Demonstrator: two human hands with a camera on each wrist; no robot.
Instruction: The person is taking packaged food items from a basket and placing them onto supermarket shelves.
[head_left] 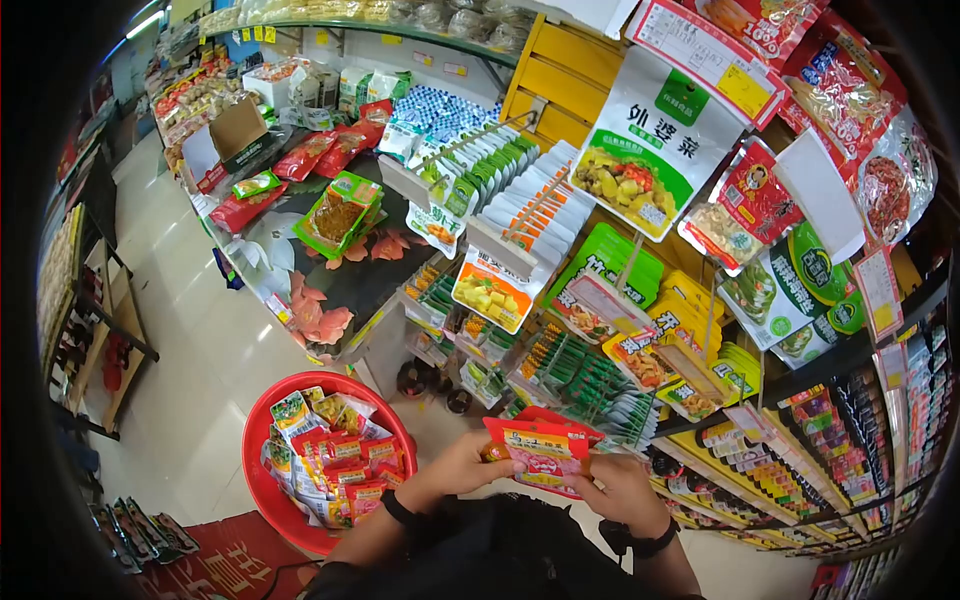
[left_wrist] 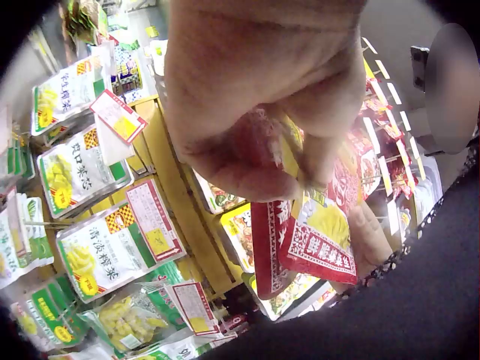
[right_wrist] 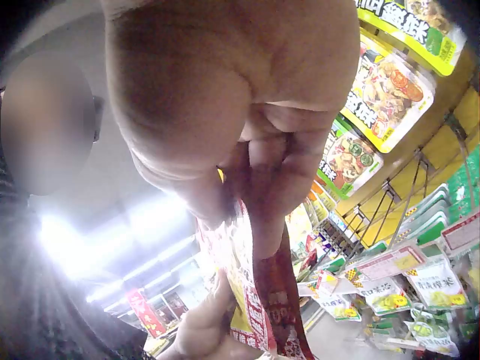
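Left grip: your left hand (head_left: pixel 455 468) has its fingers curled round the left edge of a small stack of red-and-yellow printed plastic snack packets (head_left: pixel 540 452), thumb on the near face.
Right grip: your right hand (head_left: pixel 620 492) pinches the stack's right edge. The right wrist view shows your fingers closed on a red seam.
Stack's place: it is held in the air between both hands, in front of your chest at 6 o'clock in the head view, and touches no hook or shelf.
Supply: a round red plastic basin (head_left: pixel 258 495) sits on the pale floor at 9 o'clock from your hands. It is heaped with loose red and green packets (head_left: pixel 335 455) like those in the stack.
Display: rows of metal peg hooks with hanging packets (head_left: pixel 580 375) run from 12 to 2 o'clock, near the stack. Larger green-and-white pouches (head_left: pixel 650 140) hang higher up.
Done, as I judge it: one handful is out of the basin and squared between your hands. None of it is on a hook.
Left, as I judge it: the held stack is not yet hung, and most of the work waits in the full basin.
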